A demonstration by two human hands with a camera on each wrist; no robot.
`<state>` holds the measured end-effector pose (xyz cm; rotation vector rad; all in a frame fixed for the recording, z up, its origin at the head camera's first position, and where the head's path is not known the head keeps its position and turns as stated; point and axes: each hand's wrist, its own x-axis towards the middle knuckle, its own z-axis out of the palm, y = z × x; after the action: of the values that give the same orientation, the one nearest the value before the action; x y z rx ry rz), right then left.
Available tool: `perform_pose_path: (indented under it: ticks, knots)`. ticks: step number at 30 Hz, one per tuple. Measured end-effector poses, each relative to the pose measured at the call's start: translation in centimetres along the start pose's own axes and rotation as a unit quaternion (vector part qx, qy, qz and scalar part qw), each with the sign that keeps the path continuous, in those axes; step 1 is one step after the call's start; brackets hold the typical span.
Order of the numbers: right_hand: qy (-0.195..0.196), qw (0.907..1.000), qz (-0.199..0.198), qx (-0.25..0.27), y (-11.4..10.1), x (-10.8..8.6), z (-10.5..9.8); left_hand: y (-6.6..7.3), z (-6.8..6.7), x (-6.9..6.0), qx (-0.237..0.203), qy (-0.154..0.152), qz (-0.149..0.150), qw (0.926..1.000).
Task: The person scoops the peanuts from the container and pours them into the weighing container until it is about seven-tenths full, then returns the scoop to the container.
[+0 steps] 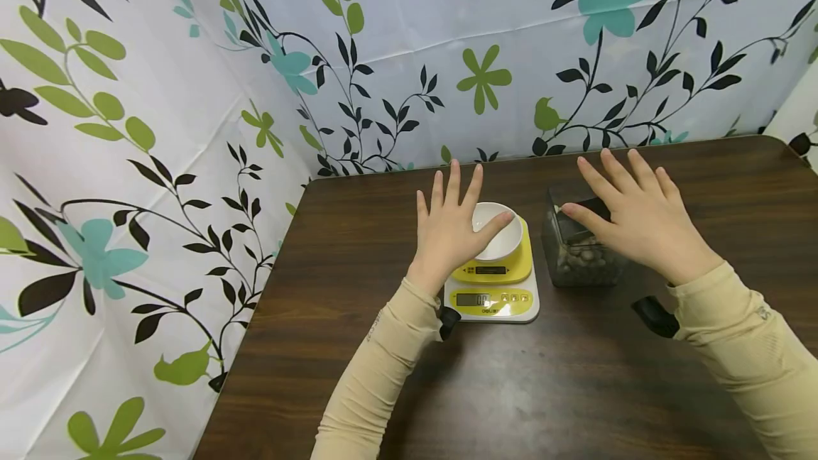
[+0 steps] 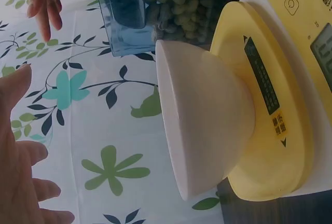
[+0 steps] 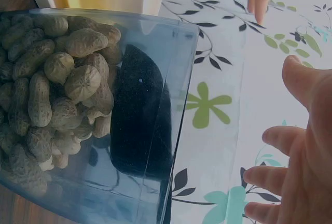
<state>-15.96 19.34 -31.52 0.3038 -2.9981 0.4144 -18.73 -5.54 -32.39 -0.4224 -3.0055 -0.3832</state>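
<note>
Both hands are held raised with the fingers spread, and nothing is gripped by either. The left hand (image 1: 447, 233) is poised at nine o'clock of the white bowl (image 1: 505, 241), its thumb partly crossing the bowl in the head view; whether the rim is touched cannot be told there, but in the left wrist view the fingers are seen apart from it. The right hand (image 1: 635, 222) is held over the two o'clock side of a clear container (image 1: 581, 275), and no grip on it is shown.

The bowl is set upright on the yellow platform of a kitchen scale (image 1: 492, 315), presumably so that its weight is borne evenly. The display (image 1: 473, 299), which appears to read 0.0, is left uncovered at six o'clock of the bowl, where it is turned toward the person and can be read easily. The container is stood at three o'clock of the scale, near but apart, probably so that it can be reached by the right hand. Peanuts (image 3: 65, 81) are held low inside it; above them a dark panel (image 3: 141, 115) is seen, its purpose unclear
</note>
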Motion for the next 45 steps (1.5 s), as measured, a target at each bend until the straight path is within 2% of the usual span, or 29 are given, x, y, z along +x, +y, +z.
perform_pose_path:
  ticks: [5, 10, 15, 22, 25, 28, 30, 36, 41, 45]
  knots:
    - [0.032, 0.9992, 0.002, 0.023, 0.3, -0.3, -0.1, 0.7, 0.5, 0.1, -0.026, 0.007, 0.007, 0.9996]
    - [0.093, 0.9949, -0.006, 0.040, 0.7, -0.7, 0.0, 1.4, 1.1, 0.2, -0.019, 0.023, 0.017, 0.9994]
    - [0.183, 0.9805, -0.031, 0.065, 1.2, -1.1, 0.4, 2.1, 1.7, 0.1, -0.035, 0.048, 0.031, 0.9978]
    - [0.237, 0.9621, -0.029, 0.132, 2.2, -1.6, 0.8, 3.3, 2.3, -0.1, -0.072, 0.109, 0.054, 0.9899]
    - [0.256, 0.9519, -0.019, 0.167, 2.8, -1.8, 0.9, 3.8, 2.6, -0.1, -0.097, 0.124, 0.065, 0.9853]
    - [0.270, 0.9425, 0.000, 0.198, 3.5, -1.8, 1.0, 4.3, 3.1, -0.1, -0.131, 0.121, 0.074, 0.9812]
    - [0.272, 0.9382, 0.018, 0.213, 3.9, -1.8, 1.2, 4.6, 3.5, -0.1, -0.163, 0.107, 0.078, 0.9777]
    - [0.269, 0.9341, 0.072, 0.224, 5.4, -1.9, 2.0, 5.4, 4.3, -0.2, -0.262, 0.056, 0.085, 0.9597]
    - [0.275, 0.9210, 0.106, 0.255, 6.6, -1.8, 2.6, 6.1, 5.1, -0.2, -0.298, 0.034, 0.093, 0.9495]
    - [0.261, 0.9099, 0.129, 0.295, 7.1, -1.8, 3.1, 6.9, 6.0, -0.2, -0.307, 0.014, 0.090, 0.9473]
